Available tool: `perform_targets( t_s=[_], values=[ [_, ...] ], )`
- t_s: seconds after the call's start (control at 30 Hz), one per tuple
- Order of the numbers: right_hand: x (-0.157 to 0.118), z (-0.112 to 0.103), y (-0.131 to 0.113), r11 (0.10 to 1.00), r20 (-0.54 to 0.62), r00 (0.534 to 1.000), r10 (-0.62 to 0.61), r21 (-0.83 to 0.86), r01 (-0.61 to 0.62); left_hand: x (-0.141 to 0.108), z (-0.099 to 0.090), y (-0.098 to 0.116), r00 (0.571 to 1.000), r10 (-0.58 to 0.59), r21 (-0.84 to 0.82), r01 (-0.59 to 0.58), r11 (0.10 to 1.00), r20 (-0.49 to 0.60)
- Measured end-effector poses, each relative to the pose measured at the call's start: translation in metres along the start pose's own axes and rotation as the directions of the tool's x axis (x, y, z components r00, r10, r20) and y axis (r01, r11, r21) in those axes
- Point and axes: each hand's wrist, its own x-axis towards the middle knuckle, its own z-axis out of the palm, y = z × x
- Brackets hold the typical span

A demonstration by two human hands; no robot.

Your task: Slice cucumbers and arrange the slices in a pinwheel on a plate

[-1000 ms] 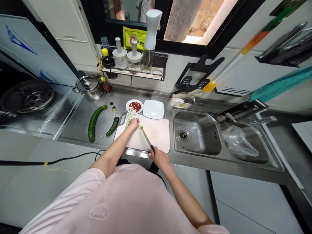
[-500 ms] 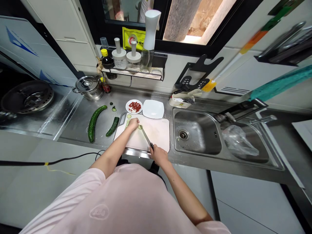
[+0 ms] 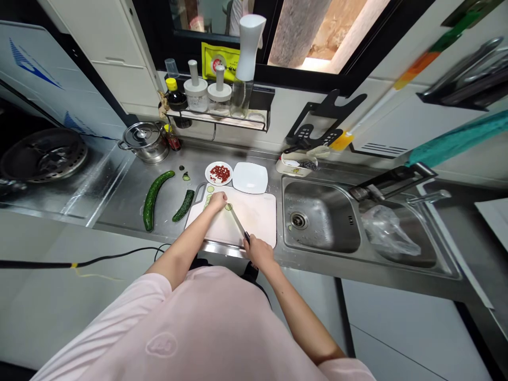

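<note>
My right hand (image 3: 259,251) is wrapped round the black handle of a knife (image 3: 239,224), whose blade points up and left over the white cutting board (image 3: 257,219). A round green slice (image 3: 229,207) lies at the blade's tip. Just left of the tip, my left hand (image 3: 218,201) rests on the board with its fingers drawn together; what they hold, if anything, is hidden. Several cucumber slices (image 3: 210,189) lie along the board's left side, partly behind my left hand. A cut piece of cucumber (image 3: 183,206) and a long whole cucumber (image 3: 154,201) lie left of the board.
Behind the board are a plate of red pieces (image 3: 219,173) and a square white plate (image 3: 250,178). A steel pot (image 3: 146,143) stands at the back left, a pan (image 3: 43,154) farther left. On the right is a sink (image 3: 321,214) and a plastic bag (image 3: 389,231).
</note>
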Motion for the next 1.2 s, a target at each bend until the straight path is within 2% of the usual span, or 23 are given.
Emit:
perform_targets(
  t_s=[0.37,0.9,1.2],
  values=[
    [0.000,0.002,0.001,1.000,-0.017,1.000,-0.003,0.011,0.003,0.002,0.002,-0.001,1.000,-0.004,-0.002,0.004,1.000,-0.003],
    [-0.020,0.011,0.017,1.000,0.031,1.000,0.001,0.012,-0.001,0.001,0.000,0.001,1.000,0.025,0.033,-0.025,0.999,0.004],
    [-0.010,0.005,0.006,1.000,0.020,1.000,0.014,0.027,-0.015,0.003,0.002,-0.001,1.000,0.019,0.022,-0.019,1.000,0.007]
  ],
)
